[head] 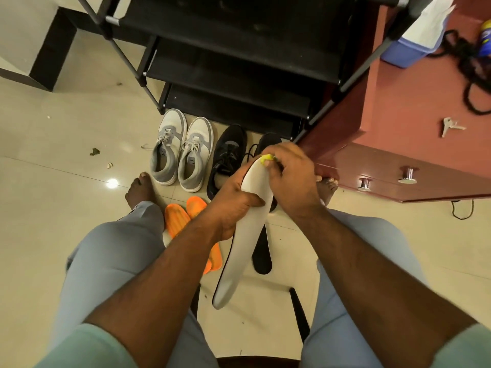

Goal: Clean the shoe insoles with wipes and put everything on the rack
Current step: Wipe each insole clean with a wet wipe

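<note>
Both hands work: left hand (233, 205) fingers grip the white insole (244, 235), right hand (289, 179) fingers pinch a yellow wipe (267, 159).

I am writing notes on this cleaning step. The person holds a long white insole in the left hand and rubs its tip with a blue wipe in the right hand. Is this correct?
One detail is wrong: the wipe is yellow-green, not blue, as the head view shows. The left hand does hold the long white insole, and the right hand rubs its tip.
</note>
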`<action>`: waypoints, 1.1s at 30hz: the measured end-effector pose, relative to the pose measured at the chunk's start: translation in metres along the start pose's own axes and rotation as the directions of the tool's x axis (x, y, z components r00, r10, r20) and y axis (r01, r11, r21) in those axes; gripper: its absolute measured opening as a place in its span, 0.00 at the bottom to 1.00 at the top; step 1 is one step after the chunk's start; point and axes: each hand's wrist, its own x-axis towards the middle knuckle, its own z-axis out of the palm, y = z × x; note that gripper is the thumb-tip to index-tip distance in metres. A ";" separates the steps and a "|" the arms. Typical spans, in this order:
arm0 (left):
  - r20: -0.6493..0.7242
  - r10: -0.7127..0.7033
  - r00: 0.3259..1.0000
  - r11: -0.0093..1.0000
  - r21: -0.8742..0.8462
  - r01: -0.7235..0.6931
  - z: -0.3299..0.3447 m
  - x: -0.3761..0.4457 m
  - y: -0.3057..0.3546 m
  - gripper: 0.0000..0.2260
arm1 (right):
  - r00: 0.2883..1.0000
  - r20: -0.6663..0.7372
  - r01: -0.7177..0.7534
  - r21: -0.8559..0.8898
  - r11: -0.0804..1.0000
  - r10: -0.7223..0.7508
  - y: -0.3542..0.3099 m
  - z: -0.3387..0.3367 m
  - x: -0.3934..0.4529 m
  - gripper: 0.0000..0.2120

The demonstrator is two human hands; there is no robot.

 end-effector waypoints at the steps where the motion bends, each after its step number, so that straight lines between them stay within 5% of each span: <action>1: -0.002 -0.005 1.000 1.000 -0.001 0.005 0.000 0.001 -0.002 0.30 | 0.995 0.036 0.095 -0.027 0.995 -0.094 -0.003 0.004 -0.003 0.11; 4: -0.019 -0.019 1.000 1.000 -0.007 0.019 -0.001 0.002 -0.005 0.27 | 0.974 0.078 0.217 -0.083 0.973 -0.210 -0.005 0.009 -0.006 0.11; 11: -0.020 0.010 1.000 0.996 0.090 -0.008 0.004 0.002 -0.004 0.36 | 0.989 0.033 -0.146 -0.016 0.989 0.146 0.011 -0.005 0.007 0.12; 17: -0.020 0.034 0.999 0.994 -0.101 -0.036 0.001 0.000 -0.003 0.28 | 0.968 0.127 0.215 0.014 0.976 -0.215 -0.002 0.011 -0.009 0.12; 22: -0.006 0.035 0.999 0.997 -0.073 -0.035 0.002 0.001 0.003 0.36 | 0.983 -0.009 -0.184 0.077 0.980 0.185 0.014 -0.001 0.010 0.12; 24: -0.018 0.026 1.000 0.995 -0.097 -0.027 0.003 0.001 0.001 0.37 | 0.985 0.009 -0.172 0.079 0.982 0.172 0.011 0.000 0.007 0.12; 28: -0.038 0.059 0.998 0.985 -0.158 -0.064 0.001 0.001 0.003 0.33 | 0.989 0.102 0.107 0.044 0.993 -0.111 -0.004 0.013 -0.009 0.12; 33: -0.026 0.047 0.999 0.986 -0.156 -0.051 0.003 -0.002 0.007 0.36 | 0.978 -0.035 -0.202 0.063 0.977 0.204 0.015 0.007 0.014 0.11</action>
